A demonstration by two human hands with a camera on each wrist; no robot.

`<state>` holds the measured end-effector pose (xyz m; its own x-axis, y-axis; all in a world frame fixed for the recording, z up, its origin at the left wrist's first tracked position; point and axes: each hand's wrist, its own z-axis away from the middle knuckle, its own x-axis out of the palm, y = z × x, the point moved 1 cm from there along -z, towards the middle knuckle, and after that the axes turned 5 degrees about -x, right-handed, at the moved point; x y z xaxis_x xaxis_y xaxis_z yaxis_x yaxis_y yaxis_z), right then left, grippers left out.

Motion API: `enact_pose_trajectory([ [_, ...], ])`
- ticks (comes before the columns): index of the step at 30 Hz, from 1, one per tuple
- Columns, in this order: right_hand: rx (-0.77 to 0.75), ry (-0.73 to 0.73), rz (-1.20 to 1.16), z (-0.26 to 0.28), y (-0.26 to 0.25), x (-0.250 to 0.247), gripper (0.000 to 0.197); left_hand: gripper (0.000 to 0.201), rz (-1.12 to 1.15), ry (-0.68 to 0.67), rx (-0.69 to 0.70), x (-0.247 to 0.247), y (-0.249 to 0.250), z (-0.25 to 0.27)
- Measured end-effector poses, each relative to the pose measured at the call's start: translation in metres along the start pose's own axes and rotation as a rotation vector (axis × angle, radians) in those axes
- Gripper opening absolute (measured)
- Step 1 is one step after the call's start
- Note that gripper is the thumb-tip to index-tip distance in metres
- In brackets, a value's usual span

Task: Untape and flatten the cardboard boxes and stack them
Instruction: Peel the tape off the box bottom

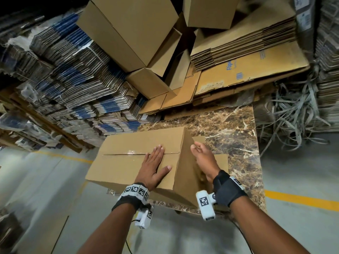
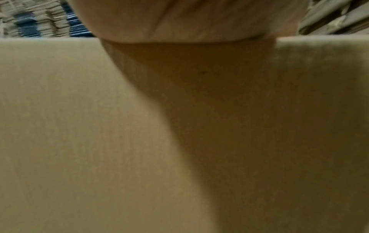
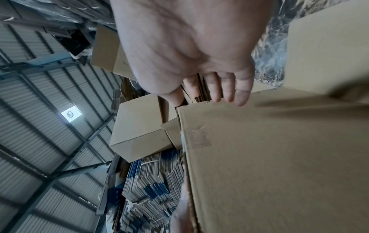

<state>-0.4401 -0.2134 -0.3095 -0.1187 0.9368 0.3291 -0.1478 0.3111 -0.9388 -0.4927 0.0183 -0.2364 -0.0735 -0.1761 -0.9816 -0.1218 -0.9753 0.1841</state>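
Note:
A brown cardboard box [image 1: 124,162] stands on the marble table [image 1: 234,136], with clear tape [image 1: 132,152] along its closed top seam. My left hand [image 1: 156,165] lies flat on the box top, fingers straight across the seam; in the left wrist view only the palm [image 2: 179,18] and the box surface [image 2: 79,126] show. My right hand [image 1: 201,156] is beside the box's right end, fingers loosely extended and holding nothing. In the right wrist view its fingertips [image 3: 241,96] reach the upper edge of the box [image 3: 279,157]. Opened flaps [image 1: 222,162] lie on the table beneath that hand.
Several assembled boxes [image 1: 128,33] are piled behind the table. Bundled flat cartons [image 1: 73,79] are stacked at the left, and flattened sheets [image 1: 247,43] at the back right. A tangle of strapping [image 1: 293,116] lies to the right. The grey floor [image 1: 302,180] has yellow lines.

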Motion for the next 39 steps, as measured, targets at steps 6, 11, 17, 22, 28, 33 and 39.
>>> enact_pose_trajectory([
  [6,0.026,-0.072,0.085,0.006,0.013,0.016,0.036,0.086,0.076,-0.012,-0.055,0.004,-0.012,-0.003],
  [11,0.027,-0.038,0.155,0.016,0.014,0.029,0.030,0.086,0.040,-0.049,-0.035,-0.002,-0.019,-0.001],
  [17,0.017,-0.062,0.174,0.031,0.023,0.055,0.031,0.101,0.017,-0.114,0.006,-0.011,-0.048,-0.004],
  [22,0.022,0.070,0.039,0.021,0.028,0.065,0.026,0.103,-0.001,-0.088,0.024,-0.012,-0.057,-0.003],
  [28,0.031,0.137,-0.058,0.008,0.032,0.079,0.024,0.100,-0.004,-0.057,0.037,-0.013,-0.053,-0.004],
  [33,-0.022,0.189,0.011,0.004,0.040,0.086,0.022,0.095,-0.020,-0.055,0.046,-0.011,-0.053,-0.005],
  [39,-0.001,0.210,0.069,-0.005,0.039,0.089,0.020,0.092,-0.029,-0.063,0.041,-0.010,-0.052,-0.006],
])
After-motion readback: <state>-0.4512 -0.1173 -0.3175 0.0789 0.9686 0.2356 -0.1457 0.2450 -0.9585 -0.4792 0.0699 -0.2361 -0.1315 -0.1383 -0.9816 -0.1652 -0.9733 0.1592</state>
